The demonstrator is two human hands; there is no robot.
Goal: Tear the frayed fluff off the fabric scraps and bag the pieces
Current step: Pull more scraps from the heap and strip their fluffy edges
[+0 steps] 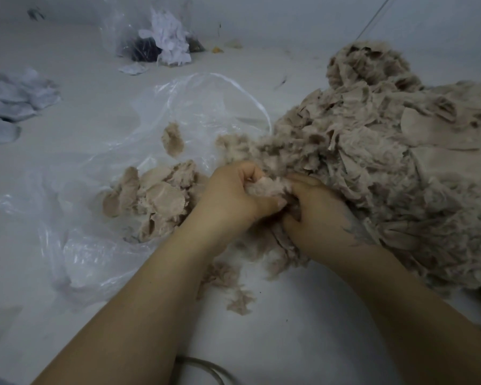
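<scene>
Fabric scrap (267, 188), a beige fluffy piece, is lying at the centre of the view, between both hands and at the near-left foot of the large scrap heap (386, 168), which is filling the 1-to-4 o'clock region of the pale surface (303, 343). Left hand (231, 195) is gripping the scrap's left end with fingers curled tightly round it; right hand (314, 215) is gripping the right end, its fingers curled into the fluff and partly hidden by it. The hands are nearly touching, knuckles facing one another. The step in hand appears to be the tearing of frayed fluff from this piece; bagging is not yet begun for it. The scrap's long axis is running roughly from 9 to 3 o'clock across the view, between the two grips; its exact outline is merging with the heap and cannot be told. A clear plastic bag (89, 223) is lying open and flat at 9 o'clock, with a small pile of cleaned pieces (156, 195) resting on or in it, just beside the left hand. Loose fluff tufts (239, 301) are lying at 6 o'clock between the forearms. The next move probably calls for pulling the hands apart, then carrying the piece leftward to the bag.
</scene>
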